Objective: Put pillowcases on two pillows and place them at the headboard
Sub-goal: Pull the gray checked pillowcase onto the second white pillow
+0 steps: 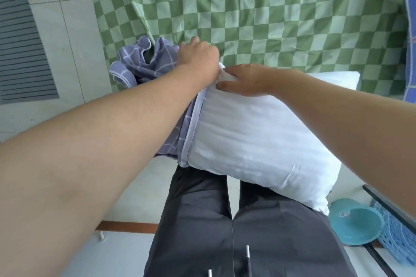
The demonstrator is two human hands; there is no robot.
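A white pillow lies across my thighs at the edge of the bed. Its left end sits inside the mouth of a purple checked pillowcase, whose hem wraps the pillow and whose loose part is bunched on the bed. My left hand grips the pillowcase edge at the pillow's top left corner. My right hand pinches that same white corner with curled fingers. A second pillow is not in view.
A green checked sheet covers the bed ahead. Blue patterned fabric hangs at the right edge. A teal plastic basin and a blue basket stand on the floor at lower right. Tiled floor lies to the left.
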